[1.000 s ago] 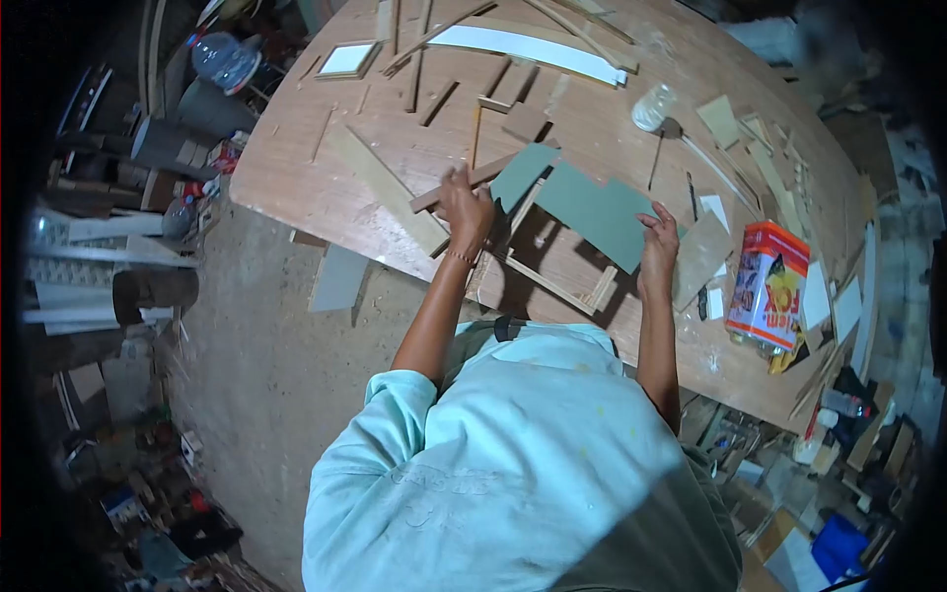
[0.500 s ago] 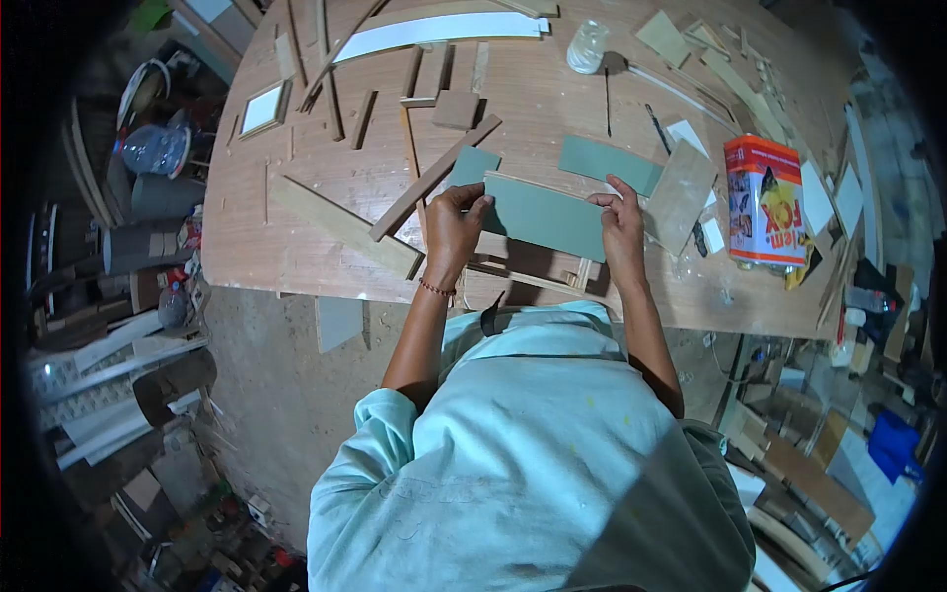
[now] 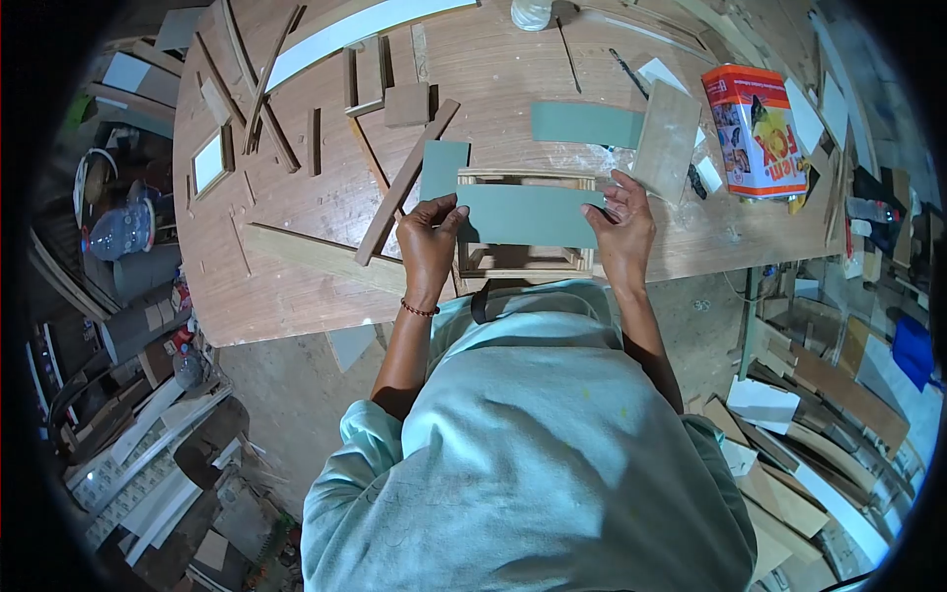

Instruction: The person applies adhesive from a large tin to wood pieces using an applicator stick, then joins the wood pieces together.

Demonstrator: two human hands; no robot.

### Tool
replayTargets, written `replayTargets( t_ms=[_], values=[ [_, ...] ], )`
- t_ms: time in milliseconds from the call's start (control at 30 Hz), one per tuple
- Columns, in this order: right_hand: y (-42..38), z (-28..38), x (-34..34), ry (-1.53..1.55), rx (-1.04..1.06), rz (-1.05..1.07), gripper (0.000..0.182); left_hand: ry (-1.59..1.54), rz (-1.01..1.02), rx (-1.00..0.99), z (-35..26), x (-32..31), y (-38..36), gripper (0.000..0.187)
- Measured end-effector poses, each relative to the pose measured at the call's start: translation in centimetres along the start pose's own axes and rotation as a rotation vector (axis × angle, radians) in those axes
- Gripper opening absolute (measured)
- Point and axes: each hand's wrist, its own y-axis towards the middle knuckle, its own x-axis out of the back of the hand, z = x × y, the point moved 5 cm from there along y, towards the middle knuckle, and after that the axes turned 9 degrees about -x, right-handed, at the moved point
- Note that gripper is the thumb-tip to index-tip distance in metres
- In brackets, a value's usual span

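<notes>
A rectangular green panel (image 3: 528, 216) lies level over a small wooden frame (image 3: 528, 273) at the table's near edge. My left hand (image 3: 427, 247) pinches the panel's left end between thumb and fingers. At its right end my right hand (image 3: 623, 232) has its thumb on the corner, with the fingers raised and apart behind it. Parts of the wooden frame show above and below the panel. A smaller green piece (image 3: 445, 170) lies just beyond my left hand, and a longer green strip (image 3: 586, 124) rests farther back on the right.
On the table (image 3: 326, 212), a long brown stick (image 3: 406, 183) and a pale board (image 3: 326, 253) lie to the left. A thin board (image 3: 667, 141) and a red and white can (image 3: 755, 133) stand or lie to the right. A jar (image 3: 531, 13) is at the back.
The green panel has gone from tilted to nearly level over the frame, with both hands moving along with it. The view has shifted, so more of the frame shows.
</notes>
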Motion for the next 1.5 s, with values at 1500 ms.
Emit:
replayTargets(
  t_ms=[1500],
  values=[
    [2.2, -0.5, -0.6, -0.056, 0.048, -0.116, 0.04, 0.338, 0.044, -0.219, -1.7, -0.8, 2.1, 0.021]
  ],
)
